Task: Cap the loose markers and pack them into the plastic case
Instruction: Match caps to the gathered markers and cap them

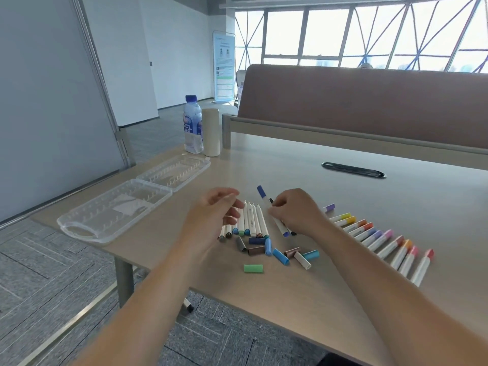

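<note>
Right hand (pixel 293 212) clamped on a blue marker (pixel 272 211), with what looks like a second, dark one beside it in the same grip. Left hand (pixel 216 215) apart and empty, fingers loosely curled above the row of uncapped markers (pixel 250 219).

Blue marker slanted, long axis from upper left to lower right, blue cap up and away, other end down near the counter (pixel 343 299). Uncapped row lying almost parallel, pale ends away, coloured ends toward the person. Loose caps (pixel 266 249) scattered just in front of that row; a green cap (pixel 253 268) a little apart, nearer the edge. Capped markers (pixel 383 239) fanned out to the right. Plastic case (pixel 113 210) open and empty at the left edge, well apart from the pile.

Best done by matching cap colour to marker first, then lining cap and barrel along one axis and pressing straight home; probably easier with one marker per grip, not two.
</note>
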### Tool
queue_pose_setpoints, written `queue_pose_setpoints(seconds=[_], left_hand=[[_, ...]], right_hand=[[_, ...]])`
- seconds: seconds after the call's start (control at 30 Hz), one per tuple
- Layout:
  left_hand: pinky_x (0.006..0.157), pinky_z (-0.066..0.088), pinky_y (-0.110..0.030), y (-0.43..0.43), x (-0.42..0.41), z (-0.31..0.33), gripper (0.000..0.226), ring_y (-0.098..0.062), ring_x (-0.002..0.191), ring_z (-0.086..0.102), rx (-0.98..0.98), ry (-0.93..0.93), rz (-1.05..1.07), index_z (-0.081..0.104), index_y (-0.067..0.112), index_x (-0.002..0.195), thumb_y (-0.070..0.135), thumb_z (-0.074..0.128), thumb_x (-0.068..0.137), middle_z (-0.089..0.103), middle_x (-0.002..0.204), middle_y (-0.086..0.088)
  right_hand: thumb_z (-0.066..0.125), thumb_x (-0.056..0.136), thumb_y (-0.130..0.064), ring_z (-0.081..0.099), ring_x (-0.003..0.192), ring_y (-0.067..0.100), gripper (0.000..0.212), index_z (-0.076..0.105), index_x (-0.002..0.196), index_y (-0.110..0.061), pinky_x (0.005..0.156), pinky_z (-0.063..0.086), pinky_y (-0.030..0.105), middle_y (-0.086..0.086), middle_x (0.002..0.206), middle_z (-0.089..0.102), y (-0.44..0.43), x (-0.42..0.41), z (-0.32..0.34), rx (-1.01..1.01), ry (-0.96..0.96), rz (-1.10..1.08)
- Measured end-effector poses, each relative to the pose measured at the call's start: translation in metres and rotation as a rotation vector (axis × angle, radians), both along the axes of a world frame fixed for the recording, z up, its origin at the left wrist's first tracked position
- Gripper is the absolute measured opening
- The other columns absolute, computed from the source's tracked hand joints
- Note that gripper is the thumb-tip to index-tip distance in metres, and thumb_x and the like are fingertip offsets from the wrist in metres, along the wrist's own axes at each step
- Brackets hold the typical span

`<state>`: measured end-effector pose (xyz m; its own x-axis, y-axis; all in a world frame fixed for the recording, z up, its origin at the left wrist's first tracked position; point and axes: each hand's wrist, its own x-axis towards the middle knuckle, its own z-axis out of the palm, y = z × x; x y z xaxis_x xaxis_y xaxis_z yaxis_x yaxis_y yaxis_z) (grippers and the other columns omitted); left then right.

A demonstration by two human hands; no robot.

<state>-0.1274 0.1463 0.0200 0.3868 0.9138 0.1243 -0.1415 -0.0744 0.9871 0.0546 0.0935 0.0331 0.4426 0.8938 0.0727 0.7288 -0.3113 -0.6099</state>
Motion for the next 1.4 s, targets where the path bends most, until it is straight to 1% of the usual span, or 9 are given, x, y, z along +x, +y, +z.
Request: queue_pose_setpoints(seconds=[0.17, 0.33, 0.53, 0.73, 0.87, 1.0, 1.1, 1.23, 1.4], left_hand=[[0.067, 0.048, -0.033, 0.005, -0.009, -0.012, 0.019, -0.019, 0.068, 0.057, -0.020, 0.037, 0.031, 0.070, 0.006, 0.094, 0.006, 0.051, 0.099, 0.070, 0.075, -0.005], [0.064, 0.046, -0.033, 0.002, -0.016, -0.013, 0.020, -0.020, 0.068, 0.054, -0.020, 0.034, 0.008, 0.070, 0.006, 0.092, 0.007, 0.051, 0.099, 0.069, 0.075, -0.005], [0.063, 0.046, -0.033, -0.003, -0.021, -0.010, 0.019, -0.021, 0.069, 0.053, -0.012, 0.043, -0.001, 0.070, 0.003, 0.096, 0.008, 0.052, 0.099, 0.068, 0.075, -0.007], [0.066, 0.047, -0.034, -0.006, -0.026, -0.005, 0.019, -0.020, 0.069, 0.055, 0.015, 0.081, -0.004, 0.071, 0.005, 0.096, 0.009, 0.052, 0.099, 0.069, 0.077, -0.007], [0.064, 0.048, -0.031, -0.008, -0.027, -0.005, 0.017, -0.018, 0.067, 0.056, 0.079, 0.164, -0.028, 0.071, 0.007, 0.097, 0.011, 0.054, 0.099, 0.069, 0.078, -0.006], [0.056, 0.046, -0.025, -0.012, -0.023, -0.004, 0.014, -0.015, 0.062, 0.053, 0.097, 0.202, -0.071, 0.068, 0.004, 0.097, 0.008, 0.055, 0.098, 0.068, 0.075, -0.006], [0.053, 0.044, -0.021, -0.017, -0.017, -0.006, 0.012, -0.014, 0.060, 0.052, 0.109, 0.241, -0.100, 0.068, 0.004, 0.097, 0.008, 0.056, 0.097, 0.067, 0.076, -0.007], [0.056, 0.045, -0.015, -0.029, -0.002, -0.008, 0.009, -0.006, 0.059, 0.055, 0.184, 0.358, -0.129, 0.070, 0.009, 0.094, 0.011, 0.062, 0.094, 0.069, 0.075, 0.000], [0.061, 0.046, -0.015, -0.045, 0.018, -0.009, 0.012, -0.006, 0.072, 0.062, 0.408, 0.606, -0.143, 0.070, 0.033, 0.083, 0.024, 0.067, 0.091, 0.067, 0.079, 0.012]], right_hand=[[0.060, 0.087, -0.013, 0.049, 0.056, 0.014, 0.022, 0.052, 0.068, -0.012, 0.049, 0.035, 0.025, 0.002, 0.065, 0.051, 0.025, -0.004, -0.004, -0.174, -0.239, -0.062], [0.056, 0.095, -0.017, 0.058, 0.084, 0.022, 0.012, 0.053, 0.083, -0.013, 0.076, 0.050, 0.032, 0.002, 0.077, 0.053, 0.031, -0.004, -0.009, -0.169, -0.425, -0.078], [0.062, 0.088, -0.021, 0.060, 0.077, 0.025, 0.024, 0.051, 0.067, -0.017, 0.066, 0.044, 0.030, 0.002, 0.070, 0.054, 0.031, -0.017, -0.003, -0.293, -0.359, -0.049], [0.064, 0.083, -0.013, 0.056, 0.086, 0.025, 0.023, 0.047, 0.069, -0.018, 0.075, 0.048, 0.030, 0.003, 0.083, 0.053, 0.033, -0.026, 0.001, -0.381, -0.362, -0.059], [0.074, 0.075, -0.011, 0.057, 0.087, 0.024, 0.026, 0.050, 0.071, -0.018, 0.071, 0.047, 0.030, 0.003, 0.080, 0.054, 0.030, -0.032, 0.004, -0.437, -0.389, -0.067], [0.065, 0.086, -0.025, 0.056, 0.069, 0.020, 0.023, 0.054, 0.071, -0.011, 0.061, 0.044, 0.029, 0.005, 0.068, 0.051, 0.022, -0.019, 0.011, -0.248, -0.240, -0.051], [0.065, 0.086, -0.028, 0.048, 0.060, 0.019, 0.034, 0.066, 0.077, 0.005, 0.058, 0.037, 0.028, 0.026, 0.072, 0.055, 0.001, -0.011, 0.022, -0.102, -0.006, -0.007], [0.064, 0.089, -0.026, 0.060, 0.068, 0.016, 0.019, 0.072, 0.089, -0.010, 0.062, 0.050, 0.027, 0.005, 0.077, 0.067, -0.040, -0.003, 0.026, 0.046, 0.201, 0.040], [0.063, 0.093, -0.020, 0.054, 0.052, 0.003, 0.011, 0.067, 0.084, -0.014, 0.050, 0.043, 0.014, -0.003, 0.067, 0.059, -0.079, 0.013, 0.022, 0.076, 0.296, 0.076]])
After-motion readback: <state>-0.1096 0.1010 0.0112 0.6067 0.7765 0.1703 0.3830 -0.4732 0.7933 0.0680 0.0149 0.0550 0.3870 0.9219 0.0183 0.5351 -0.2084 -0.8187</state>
